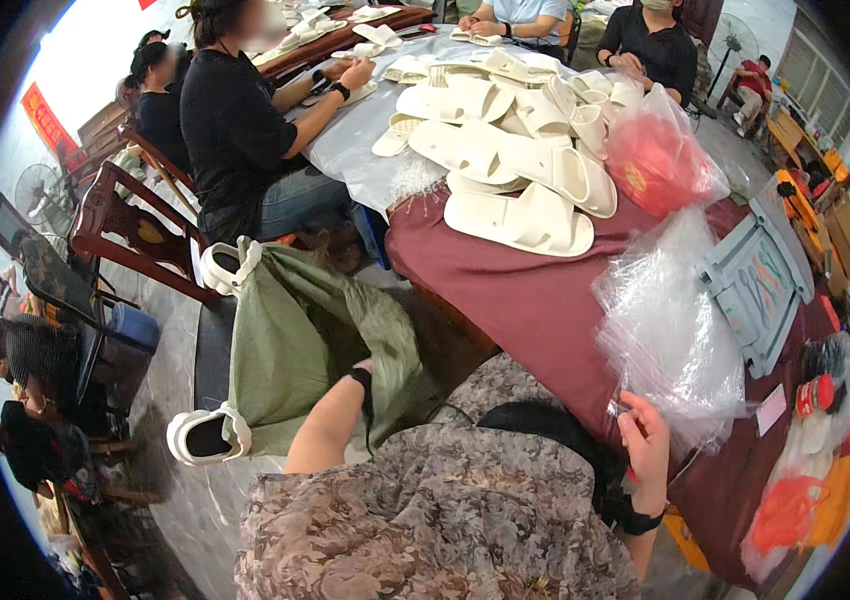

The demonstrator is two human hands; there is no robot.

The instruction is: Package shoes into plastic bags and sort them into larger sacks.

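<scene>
A large green woven sack (pixel 285 345) hangs open to my left. My left hand (pixel 365 368), a black band at its wrist, reaches to the sack's rim; its fingers are hidden by the folds. At the table's near edge my right hand (pixel 645 445) is closed with fingers curled beside a clear plastic bag (pixel 670 330). A small bit of red shows at its palm, too little to name. Cream slippers (pixel 520 218) lie heaped on the table ahead. Two chunky white shoe-like things (pixel 230 268) are at the sack's left edges.
The table wears a maroon cloth (pixel 505 285). On its right lie a red plastic bag (pixel 655 165), a grey-blue plastic stool (pixel 760 280) and a red-lidded jar (pixel 813 395). A wooden chair (pixel 140 235) stands left. Several people sit around, one in black (pixel 240 120) handling slippers.
</scene>
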